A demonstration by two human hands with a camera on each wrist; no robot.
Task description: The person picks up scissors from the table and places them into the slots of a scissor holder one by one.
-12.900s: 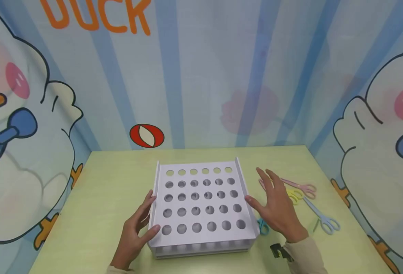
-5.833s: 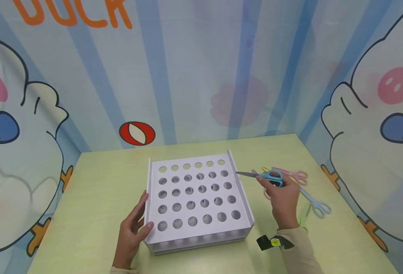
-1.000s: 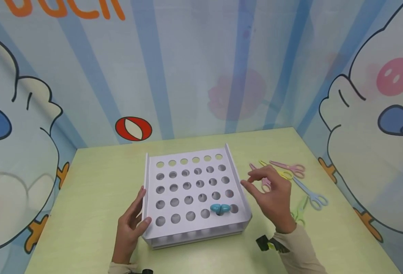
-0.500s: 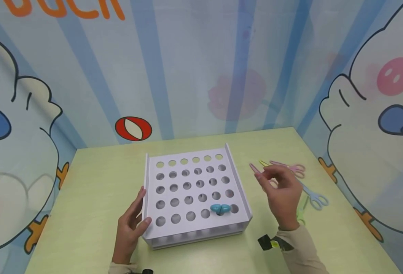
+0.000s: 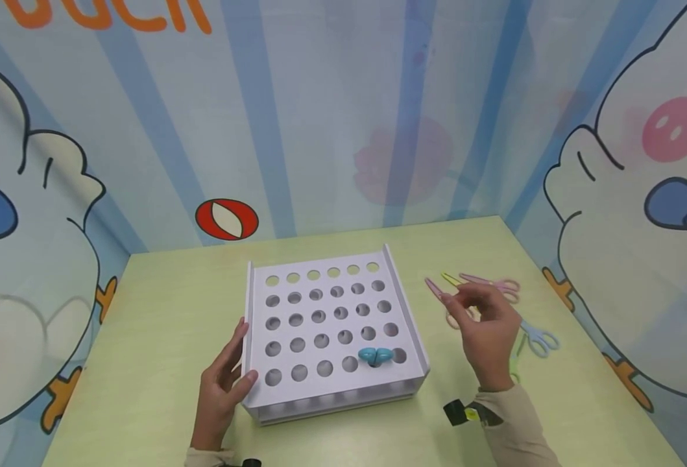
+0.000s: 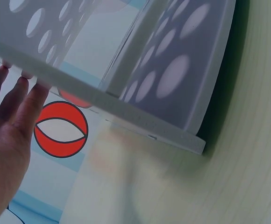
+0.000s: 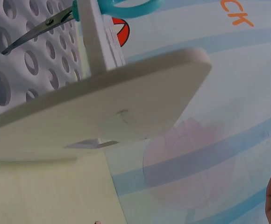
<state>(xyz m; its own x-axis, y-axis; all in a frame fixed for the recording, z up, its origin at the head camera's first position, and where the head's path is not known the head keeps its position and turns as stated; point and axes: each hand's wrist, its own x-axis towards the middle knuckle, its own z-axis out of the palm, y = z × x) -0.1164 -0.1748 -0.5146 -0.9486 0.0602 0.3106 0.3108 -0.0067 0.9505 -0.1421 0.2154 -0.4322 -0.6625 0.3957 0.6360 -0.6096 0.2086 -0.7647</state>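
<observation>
A white rack (image 5: 337,324) with rows of round holes stands on the table. My left hand (image 5: 220,383) holds its left side, the thumb over the front edge; in the left wrist view the fingertips lie against the side panel. Teal scissors (image 5: 375,355) sit in a front-row hole near the right, handles above the panel, and their metal blades (image 7: 37,35) show inside in the right wrist view. My right hand (image 5: 486,334) is over the scissors pile, thumb and forefinger close together. It hides the yellow scissors' (image 5: 451,279) handles; I cannot tell whether it pinches them.
Right of the rack lie pink scissors (image 5: 434,288), a second pink pair (image 5: 508,287), blue scissors (image 5: 538,338) and green scissors (image 5: 515,366), partly overlapping. The pale yellow table (image 5: 168,311) ends at a printed curtain (image 5: 331,130) behind.
Since the oldest frames, the teal scissors have gone from the table, via the right hand, into the rack. Over the last second the right hand moved rightward from the rack's edge over the pile.
</observation>
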